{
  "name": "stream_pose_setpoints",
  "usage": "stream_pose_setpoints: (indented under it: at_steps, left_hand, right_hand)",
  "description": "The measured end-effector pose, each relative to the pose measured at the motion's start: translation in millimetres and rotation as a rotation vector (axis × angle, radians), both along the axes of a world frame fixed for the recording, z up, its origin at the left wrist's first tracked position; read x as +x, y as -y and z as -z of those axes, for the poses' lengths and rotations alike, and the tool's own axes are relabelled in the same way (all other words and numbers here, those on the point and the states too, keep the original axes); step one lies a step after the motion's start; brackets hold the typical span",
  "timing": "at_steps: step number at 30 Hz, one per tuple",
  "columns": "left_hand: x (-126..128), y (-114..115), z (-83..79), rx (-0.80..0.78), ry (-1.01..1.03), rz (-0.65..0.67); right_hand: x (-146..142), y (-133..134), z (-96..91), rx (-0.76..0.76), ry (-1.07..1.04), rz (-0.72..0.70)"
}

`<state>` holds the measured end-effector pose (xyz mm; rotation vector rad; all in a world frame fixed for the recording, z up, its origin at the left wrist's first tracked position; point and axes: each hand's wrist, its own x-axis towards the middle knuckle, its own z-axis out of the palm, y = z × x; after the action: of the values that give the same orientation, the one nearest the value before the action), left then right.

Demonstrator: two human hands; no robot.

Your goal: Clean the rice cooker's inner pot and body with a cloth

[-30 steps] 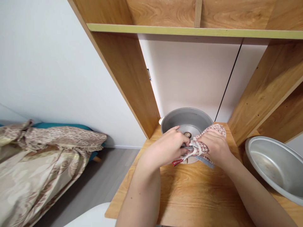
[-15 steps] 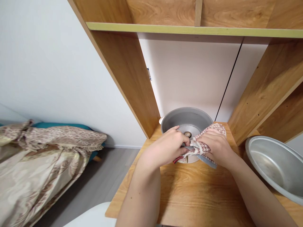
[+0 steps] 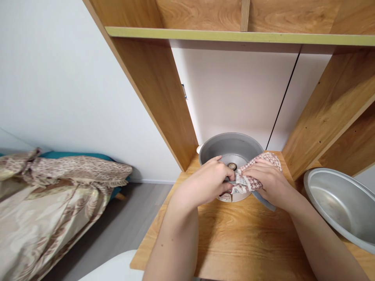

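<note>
A round cooker body (image 3: 230,142), like a rice cooker without its inner pot, stands on the wooden tabletop. Its grey inside is open upward, with a small round plate at the bottom. My left hand (image 3: 212,177) is closed on the near rim, thumb and fingers on either side of it. Over the same rim, just to the right, my right hand (image 3: 268,181) grips a bunched cloth (image 3: 273,158) with a pink-and-white pattern. A grey-blue part of the cloth hangs below my right hand. The cloth's left end touches the rim beside my left fingers.
To the right, a large metal basin (image 3: 336,207) rests on the wooden tabletop (image 3: 234,242). Wooden uprights flank the cooker, and a shelf edge (image 3: 234,36) crosses above. At left is a teal seat draped with a patterned cloth (image 3: 67,195). A white rounded surface (image 3: 114,267) shows low down.
My right hand has shifted slightly right and down with the cloth, and the cloth's grey-blue part hangs further right. A red tag under my left hand is now mostly hidden. My left hand stays put.
</note>
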<state>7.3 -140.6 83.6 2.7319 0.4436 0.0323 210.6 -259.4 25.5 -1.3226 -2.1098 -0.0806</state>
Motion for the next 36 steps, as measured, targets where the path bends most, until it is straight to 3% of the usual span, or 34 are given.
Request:
stream_pose_setpoints:
  at_steps: [8, 16, 22, 26, 31, 36]
  left_hand:
    - [-0.7, -1.3, 2.4, 0.001, 0.009, -0.010]
    - [-0.5, -2.5, 1.3, 0.023, -0.013, -0.001]
    - [-1.1, -5.6, 6.1, -0.001, 0.031, 0.001]
    - [-1.3, -7.7, 9.8, -0.012, 0.057, 0.019]
    - [-5.4, -11.9, 10.4, -0.005, 0.028, 0.005]
    - [-8.1, -13.3, 8.2, 0.028, 0.002, -0.077]
  right_hand:
    - [1.9, -10.6, 13.1, 0.145, 0.009, 0.029]
    - [4.9, 1.2, 0.0, -0.025, -0.027, -0.048]
    - [30.0, -6.9, 16.2, 0.047, 0.032, 0.088]
    - [39.6, -11.6, 16.1, 0.091, 0.029, 0.055]
    - [29.2, -6.4, 5.1, 0.046, 0.030, -0.016]
    - [16.7, -3.7, 2.3, 0.078, 0.062, 0.022]
